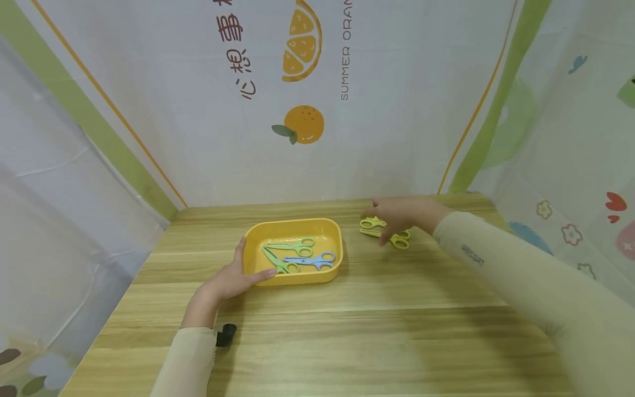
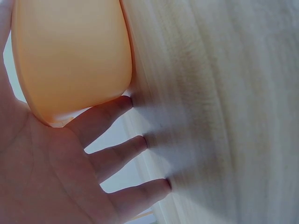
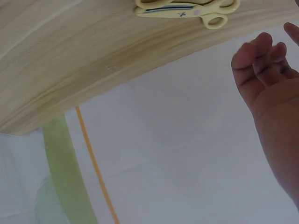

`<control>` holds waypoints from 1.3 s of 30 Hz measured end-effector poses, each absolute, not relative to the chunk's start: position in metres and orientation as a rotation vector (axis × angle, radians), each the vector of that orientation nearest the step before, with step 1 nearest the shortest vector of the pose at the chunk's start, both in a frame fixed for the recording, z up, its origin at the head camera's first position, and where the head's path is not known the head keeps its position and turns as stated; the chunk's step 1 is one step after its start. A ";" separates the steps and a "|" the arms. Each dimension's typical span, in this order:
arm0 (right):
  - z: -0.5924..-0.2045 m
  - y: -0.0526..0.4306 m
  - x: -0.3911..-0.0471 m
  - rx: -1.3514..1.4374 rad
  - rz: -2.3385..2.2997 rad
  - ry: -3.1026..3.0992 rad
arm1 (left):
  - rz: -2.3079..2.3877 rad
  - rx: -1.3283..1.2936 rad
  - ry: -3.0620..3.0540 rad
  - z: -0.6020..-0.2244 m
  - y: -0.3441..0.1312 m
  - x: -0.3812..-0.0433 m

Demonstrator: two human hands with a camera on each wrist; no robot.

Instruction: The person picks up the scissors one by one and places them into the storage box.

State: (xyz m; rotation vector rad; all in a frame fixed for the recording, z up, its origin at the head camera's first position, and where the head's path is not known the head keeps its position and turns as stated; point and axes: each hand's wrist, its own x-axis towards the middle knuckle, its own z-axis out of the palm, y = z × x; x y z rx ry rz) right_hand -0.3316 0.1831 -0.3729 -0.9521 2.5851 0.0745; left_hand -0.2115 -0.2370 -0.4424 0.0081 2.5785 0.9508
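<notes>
In the head view, a yellow plastic tray (image 1: 292, 279) holds three pairs of scissors: a light green pair (image 1: 290, 245), a green pair (image 1: 280, 264) and a blue pair (image 1: 310, 259). My left hand (image 1: 233, 278) rests at its left front corner, the thumb along the front rim. The left wrist view shows straight, spread fingers (image 2: 124, 158), their tips on the table, the nearest one against the tray (image 2: 77, 56). Over yellow scissors (image 1: 399, 240) right of the tray hovers my right hand (image 1: 397, 214), fingers loosely bent and holding nothing. It partly hides a second yellow pair (image 1: 372, 222).
The wood-grain table (image 1: 317, 336) ends at a white printed curtain (image 1: 387, 160) behind the tray and scissors. More printed sheet (image 1: 560, 182) hangs at the right. A small black object (image 1: 226, 335) shows beside the left wrist.
</notes>
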 end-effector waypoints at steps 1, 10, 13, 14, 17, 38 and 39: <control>-0.375 0.186 -0.332 -0.958 0.067 2.578 | 0.956 0.005 2.575 -0.442 -0.237 -0.211; -0.391 0.215 -0.331 -0.907 -0.030 2.518 | 0.966 -0.003 2.572 -0.441 -0.237 -0.211; -0.393 0.224 -0.329 -0.862 -0.043 2.513 | 0.974 0.000 2.570 -0.441 -0.237 -0.211; -0.394 0.226 -0.328 -0.850 -0.055 2.517 | 0.977 0.000 2.570 -0.441 -0.237 -0.211; -0.398 0.233 -0.327 -0.840 -0.068 2.523 | 0.986 -0.002 2.567 -0.441 -0.237 -0.211; -0.428 0.256 -0.325 -0.914 -0.120 2.585 | 0.981 0.020 2.578 -0.443 -0.238 -0.212; -0.429 0.257 -0.325 -0.907 -0.130 2.588 | 0.983 0.022 2.577 -0.443 -0.238 -0.212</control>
